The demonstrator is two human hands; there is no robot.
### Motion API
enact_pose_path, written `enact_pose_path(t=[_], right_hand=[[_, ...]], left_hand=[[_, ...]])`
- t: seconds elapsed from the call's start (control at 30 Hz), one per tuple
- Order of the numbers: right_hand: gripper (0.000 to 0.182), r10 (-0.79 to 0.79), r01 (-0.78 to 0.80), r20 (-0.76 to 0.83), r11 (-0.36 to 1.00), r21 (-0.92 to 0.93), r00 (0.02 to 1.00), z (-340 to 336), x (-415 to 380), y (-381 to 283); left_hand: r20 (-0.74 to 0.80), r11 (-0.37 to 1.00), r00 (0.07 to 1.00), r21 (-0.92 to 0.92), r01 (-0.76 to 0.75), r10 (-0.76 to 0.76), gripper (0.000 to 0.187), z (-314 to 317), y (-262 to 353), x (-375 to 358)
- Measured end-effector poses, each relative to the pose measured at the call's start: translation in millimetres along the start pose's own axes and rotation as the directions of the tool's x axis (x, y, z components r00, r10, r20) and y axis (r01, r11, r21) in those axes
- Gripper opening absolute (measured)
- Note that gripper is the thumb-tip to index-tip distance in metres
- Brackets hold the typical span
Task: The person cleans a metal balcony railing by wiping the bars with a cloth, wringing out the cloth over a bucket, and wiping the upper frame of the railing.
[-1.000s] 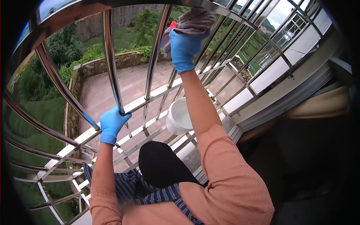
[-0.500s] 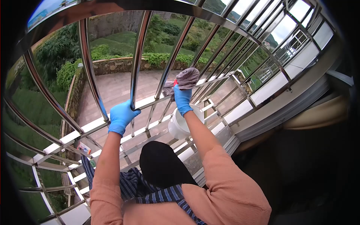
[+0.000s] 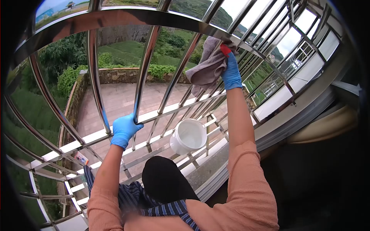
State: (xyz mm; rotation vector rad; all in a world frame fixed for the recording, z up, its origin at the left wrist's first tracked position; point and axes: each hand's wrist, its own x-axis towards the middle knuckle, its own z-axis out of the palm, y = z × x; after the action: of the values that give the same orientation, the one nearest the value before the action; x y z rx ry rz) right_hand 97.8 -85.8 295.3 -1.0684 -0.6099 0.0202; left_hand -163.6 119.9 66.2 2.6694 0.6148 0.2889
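My left hand (image 3: 125, 130), in a blue glove, is wrapped round the lower horizontal rail (image 3: 95, 137) at the foot of an upright metal bar (image 3: 143, 73). My right hand (image 3: 232, 73), gloved in blue with red at the fingers, grips a greyish-purple cloth (image 3: 207, 67). The cloth is bunched at the upper rail (image 3: 142, 16) and hangs down across the bars on the right. Below it, a white bucket (image 3: 175, 141) stands on the lower metal framework, its mouth facing up toward me.
A cage of shiny bars surrounds the front and left. My black-clad knee (image 3: 163, 177) is bent beneath my arms. A window track (image 3: 285, 127) runs along the right. Outside lie a paved yard (image 3: 115, 88) and greenery. A small printed packet (image 3: 80, 158) shows at lower left.
My right hand has moved up and to the right with the cloth, from near the lower rail to the upper rail. The cloth hangs more spread out. My left hand keeps its place.
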Motion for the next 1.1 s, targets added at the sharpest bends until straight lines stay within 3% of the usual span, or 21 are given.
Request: enact_pose_path(t=[0.03, 0.2, 0.27, 0.3, 0.33, 0.4, 0.47, 0.53, 0.6, 0.67, 0.7, 0.73, 0.8, 0.83, 0.87, 0.9, 0.93, 1.0, 1.07, 1.1], right_hand=[[0.027, 0.084, -0.088, 0.034, 0.985, 0.148, 0.996, -10, 0, 9], [0.031, 0.094, -0.096, 0.022, 0.947, 0.306, 0.995, -5, -4, 34], [0.030, 0.096, -0.089, -0.185, 0.995, 0.046, 0.978, -12, -7, 42], [0.031, -0.022, 0.036, -0.145, 0.994, 0.098, 0.989, 1, -17, 45], [0.031, -0.030, 0.045, -0.145, 0.994, 0.101, 0.989, 12, -32, 42], [0.035, -0.232, 0.217, -0.183, 0.971, -0.096, 0.955, 32, -65, 32], [0.041, -0.228, 0.193, -0.171, 0.961, -0.198, 0.959, 43, -81, 21], [0.048, -0.222, 0.225, 0.047, 0.920, -0.320, 0.974, 55, -90, 13], [0.053, -0.335, 0.393, 0.207, 0.813, -0.430, 0.919, 83, -76, 18], [0.055, -0.562, 0.482, 0.157, 0.495, -0.723, 0.812, 121, -73, 18], [0.054, -0.590, 0.495, 0.205, 0.384, -0.779, 0.781, 127, -59, 28], [0.054, -0.599, 0.506, 0.217, 0.368, -0.780, 0.771, 131, -53, 34], [0.052, -0.548, 0.384, -0.016, 0.607, -0.696, 0.837, 138, -46, 43], [0.042, -0.501, 0.380, -0.104, 0.761, -0.526, 0.859, 141, -44, 45], [0.042, -0.512, 0.398, -0.085, 0.751, -0.527, 0.855, 140, -42, 43], [0.029, -0.301, 0.251, -0.110, 0.910, -0.329, 0.947, 146, -63, 18], [0.025, -0.071, 0.060, -0.088, 0.991, -0.122, 0.994, 147, -76, 0], [0.025, -0.055, 0.055, 0.000, 0.992, -0.112, 0.998, 113, -63, 6], [0.020, 0.071, -0.117, 0.220, 0.972, 0.204, 0.973, 90, -48, 11], [0.019, -0.017, -0.015, 0.237, 0.991, 0.131, 0.971, 89, -48, 12]], left_hand=[[0.009, 1.000, 1.000, -0.002, 0.005, -0.005, 0.037, -2, 0, -1], [0.031, 0.999, 0.999, -0.009, 0.040, -0.040, 0.038, -2, 0, 3], [0.040, 0.999, 0.998, -0.015, 0.042, -0.041, 0.038, 1, -1, 1], [0.037, 0.999, 0.999, -0.013, 0.039, -0.039, 0.038, 1, 0, -1], [0.028, 0.999, 0.999, -0.011, 0.033, -0.032, 0.038, -1, 2, -2], [0.006, 1.000, 1.000, -0.008, 0.028, -0.028, 0.038, -2, 2, -2], [-0.019, 0.999, 0.999, 0.015, 0.029, -0.029, 0.039, 4, -1, -1], [-0.017, 1.000, 1.000, 0.005, 0.018, -0.018, 0.039, 6, -2, -2], [-0.021, 1.000, 1.000, -0.018, -0.006, 0.006, 0.039, 6, -1, -1], [-0.014, 0.999, 0.999, -0.034, 0.033, -0.034, 0.039, 5, 0, -1], [-0.029, 0.999, 0.999, -0.031, 0.016, -0.017, 0.039, 4, 0, -1], [-0.041, 0.999, 0.999, -0.044, 0.008, -0.009, 0.039, 4, 1, -1], [-0.054, 0.998, 0.998, -0.061, 0.005, -0.009, 0.038, 4, -1, -3], [-0.068, 0.997, 0.998, -0.075, -0.005, 0.000, 0.037, 5, -3, -4], [-0.085, 0.996, 0.996, -0.089, -0.006, -0.001, 0.037, 5, -4, -2], [-0.096, 0.996, 0.995, -0.086, -0.016, 0.007, 0.037, 7, -6, -3], [-0.102, 0.996, 0.995, -0.084, -0.027, 0.019, 0.037, 8, -6, -3], [-0.102, 0.992, 0.994, -0.122, -0.043, 0.031, 0.036, 9, -7, -3], [-0.074, 0.993, 0.997, -0.114, -0.012, 0.004, 0.037, 12, -9, -1], [-0.095, 0.990, 0.995, -0.133, -0.036, 0.024, 0.037, 13, -10, -1]])
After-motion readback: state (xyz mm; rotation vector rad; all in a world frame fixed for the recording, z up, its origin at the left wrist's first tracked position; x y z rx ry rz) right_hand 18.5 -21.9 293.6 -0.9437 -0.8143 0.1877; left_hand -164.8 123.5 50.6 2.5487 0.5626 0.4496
